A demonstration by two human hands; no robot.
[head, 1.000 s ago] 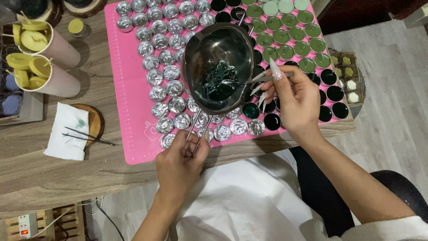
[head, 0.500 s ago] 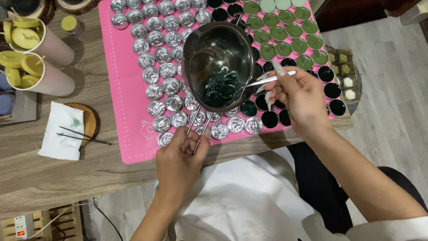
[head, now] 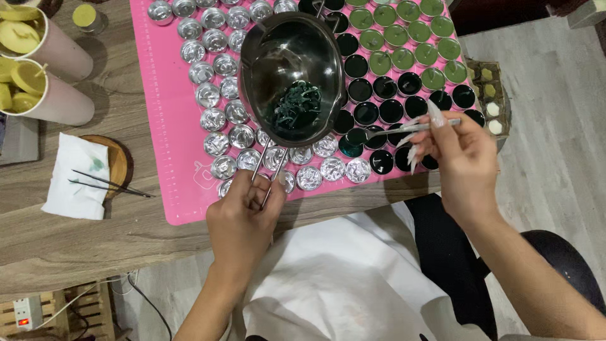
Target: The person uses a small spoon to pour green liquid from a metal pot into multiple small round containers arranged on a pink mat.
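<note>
My left hand (head: 243, 218) grips the wire handle of a steel melting pot (head: 268, 60), held above the pink mat (head: 167, 126). Dark green wax (head: 291, 107) lies in the pot's bottom. My right hand (head: 457, 155) pinches a metal spoon (head: 385, 132) whose bowl hangs over a small tin of dark green wax (head: 351, 146), just outside the pot's right rim. Empty silver tins (head: 218, 91) cover the mat's left part. Filled dark tins (head: 391, 95) and paler green tins (head: 404, 38) fill the right part.
Two pink cups of yellow wax pieces (head: 38, 76) stand at the far left. A white tissue (head: 79, 177) with tweezers (head: 107, 184) lies on a wooden coaster. A box of small candles (head: 492, 107) sits past the table's right edge. A power strip (head: 25, 314) lies on the floor.
The spoon has come out of the pot and moved right, over the tins. The pot has shifted left and away from me.
</note>
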